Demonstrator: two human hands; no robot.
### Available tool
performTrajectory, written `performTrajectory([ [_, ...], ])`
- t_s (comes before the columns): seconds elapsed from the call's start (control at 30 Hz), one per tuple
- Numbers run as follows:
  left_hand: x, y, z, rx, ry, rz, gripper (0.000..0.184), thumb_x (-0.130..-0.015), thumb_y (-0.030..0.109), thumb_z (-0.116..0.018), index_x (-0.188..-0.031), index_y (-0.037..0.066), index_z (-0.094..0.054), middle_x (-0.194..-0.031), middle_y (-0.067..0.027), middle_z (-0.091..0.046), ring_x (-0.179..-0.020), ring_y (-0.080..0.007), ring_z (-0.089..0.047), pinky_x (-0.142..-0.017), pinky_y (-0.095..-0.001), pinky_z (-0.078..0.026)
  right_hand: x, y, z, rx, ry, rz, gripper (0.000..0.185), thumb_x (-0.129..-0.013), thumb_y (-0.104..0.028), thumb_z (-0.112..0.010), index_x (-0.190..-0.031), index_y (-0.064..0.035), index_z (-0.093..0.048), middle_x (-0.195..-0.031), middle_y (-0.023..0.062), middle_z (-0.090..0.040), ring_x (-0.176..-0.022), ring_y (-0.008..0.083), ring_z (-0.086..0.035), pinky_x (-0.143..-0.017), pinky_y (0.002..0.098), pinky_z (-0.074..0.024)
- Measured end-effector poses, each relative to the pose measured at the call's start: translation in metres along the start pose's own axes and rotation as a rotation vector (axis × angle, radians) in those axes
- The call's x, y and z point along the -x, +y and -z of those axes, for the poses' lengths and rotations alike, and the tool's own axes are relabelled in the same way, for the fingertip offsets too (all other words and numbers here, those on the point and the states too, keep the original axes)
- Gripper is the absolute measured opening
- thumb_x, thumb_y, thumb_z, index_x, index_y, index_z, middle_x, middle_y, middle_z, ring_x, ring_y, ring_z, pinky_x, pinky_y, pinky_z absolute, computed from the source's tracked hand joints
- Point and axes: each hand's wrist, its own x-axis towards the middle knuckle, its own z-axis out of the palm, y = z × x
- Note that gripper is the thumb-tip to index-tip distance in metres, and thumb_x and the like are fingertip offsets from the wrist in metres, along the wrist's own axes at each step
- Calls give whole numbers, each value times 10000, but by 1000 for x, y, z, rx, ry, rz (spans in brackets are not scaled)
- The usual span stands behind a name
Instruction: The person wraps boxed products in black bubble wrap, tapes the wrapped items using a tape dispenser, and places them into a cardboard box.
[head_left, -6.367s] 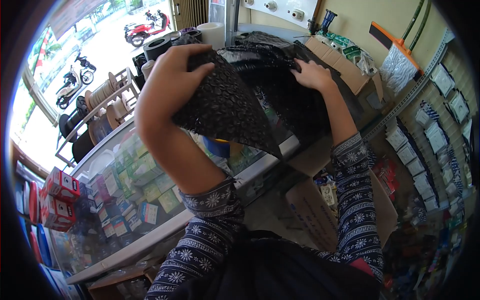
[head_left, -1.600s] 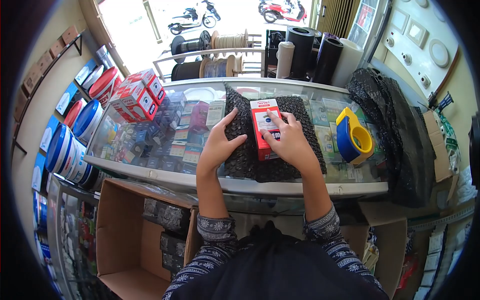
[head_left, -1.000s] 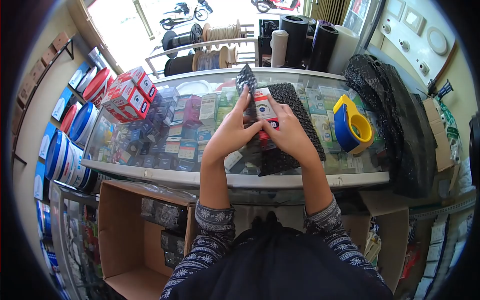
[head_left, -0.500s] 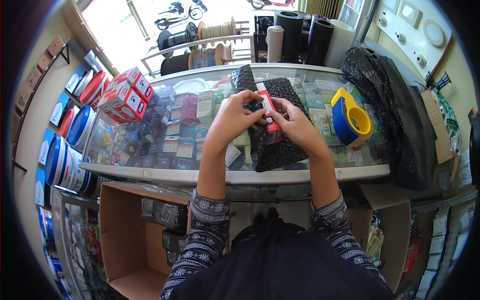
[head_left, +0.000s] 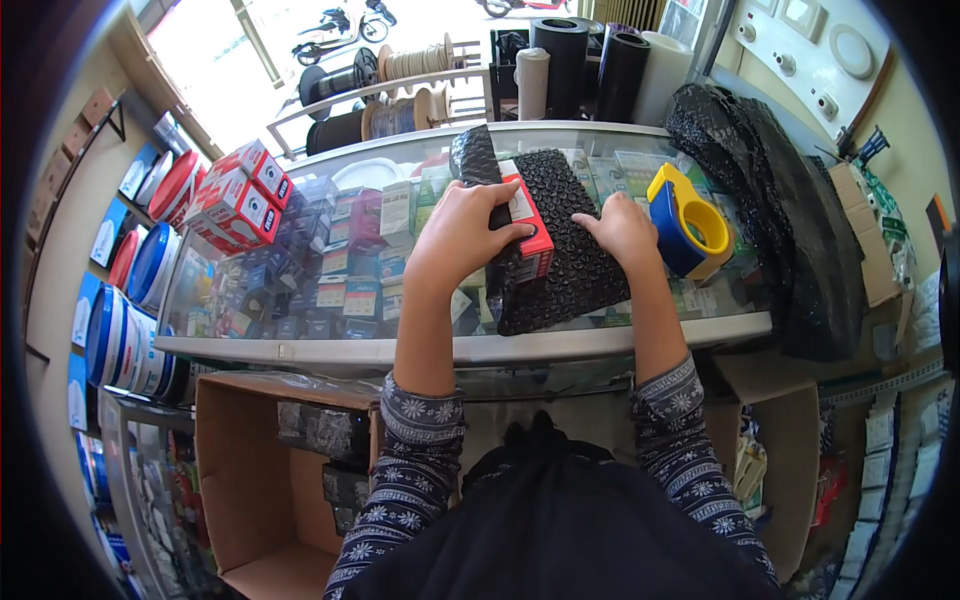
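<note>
A red and white box [head_left: 532,225] lies on a sheet of black bubble wrap [head_left: 562,285] on the glass counter. My left hand [head_left: 465,225] grips the box from the left, thumb and fingers across its top, with a folded flap of the wrap [head_left: 472,155] at its left side. Near the right edge of the sheet is my right hand [head_left: 622,228], thumb spread from the fingers and no object visible in it. Just right of that hand rests a blue and yellow tape dispenser [head_left: 690,222]. Some right fingertips are hard to make out.
Red and white boxes [head_left: 235,205] are stacked at the counter's left end. More black bubble wrap [head_left: 770,190] drapes over the right end. Cable spools [head_left: 400,115] and upright rolls [head_left: 562,70] stand beyond the counter. An open cardboard box [head_left: 245,480] sits below, left.
My right hand has left the box and moved right, toward the tape dispenser. The box now lies flatter on the wrap, with my left hand over it. The view has shifted slightly.
</note>
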Motion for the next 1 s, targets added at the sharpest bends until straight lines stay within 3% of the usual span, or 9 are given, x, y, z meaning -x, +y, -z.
performTrajectory([
  [0.13, 0, -9, -17, -4, 72, -75, 607, -745, 396, -669, -1231, 66, -518, -1123, -211, -579, -1225, -293, -411, -1007, -409, -269, -17, 11, -8, -152, -57, 95, 548, -744, -431, -671, -849, 104, -608, -904, 253, -626, -869, 365, -617, -773, 395, -487],
  [0.23, 3, -16, -24, 44, 109, -90, 728, -754, 457, -644, -1322, 68, -403, -1184, -210, -542, -1229, -295, -412, -1028, -416, -240, -19, 13, -11, -210, 35, 134, 576, -742, -424, -669, -904, 122, -588, -899, 274, -617, -871, 387, -610, -768, 394, -479],
  [0.33, 3, -20, -23, -6, 161, -66, 871, -732, 498, -649, -1382, 54, -275, -1237, -200, -508, -1215, -297, -431, -1027, -418, -227, -24, 8, -13, -451, -73, 167, 528, -797, -374, -631, -960, 126, -576, -868, 236, -634, -779, 305, -638, -708, 351, -487],
  [0.43, 1, -18, -16, 3, 98, 15, 984, -687, 531, -672, -1398, 30, -212, -1261, -191, -492, -1200, -296, -448, -1019, -406, -222, -20, -5, -9, -1024, -272, 165, 410, -872, -291, -572, -1011, 95, -572, -840, 120, -649, -693, 141, -619, -636, 267, -488],
  [0.47, 0, -17, -13, 10, 70, 36, 1003, -678, 537, -676, -1400, 27, -202, -1266, -189, -487, -1196, -292, -452, -1014, -401, -222, -17, -12, -6, -1064, -305, 214, 310, -918, -202, -502, -973, 89, -592, -831, 86, -649, -698, 90, -594, -625, 227, -469],
  [0.7, 0, -18, -13, 9, 50, 34, 1015, -678, 519, -683, -1415, 49, -167, -1286, -189, -464, -1181, -275, -468, -997, -388, -230, 2, -41, 8, -660, -146, 523, 358, -915, -209, -485, -1044, 114, -567, -829, 141, -649, -720, 120, -578, -684, 248, -461],
  [0.8, 0, -20, -21, -38, 113, -27, 983, -698, 484, -676, -1423, 79, -150, -1312, -184, -434, -1128, -280, -504, -939, -392, -277, -4, -41, -4, -599, 131, 657, 376, -860, -244, -510, -996, 95, -600, -795, 212, -642, -714, 268, -618, -708, 342, -464],
  [0.9, 0, -23, -27, -59, 149, -56, 956, -716, 458, -667, -1429, 103, -138, -1367, -174, -369, -1129, -284, -506, -918, -397, -297, 6, -37, 17, -610, -133, 412, 387, -831, -259, -543, -979, 93, -610, -792, 211, -643, -719, 253, -624, -696, 336, -468],
  [1.0, 1, -24, -30, -36, 174, -44, 940, -721, 437, -665, -1432, 129, -134, -1408, -168, -311, -1152, -286, -489, -927, -403, -292, -1, -34, 17, -669, -324, 449, 312, -853, -192, -569, -971, 94, -610, -761, 111, -643, -656, 101, -560, -618, 240, -458],
])
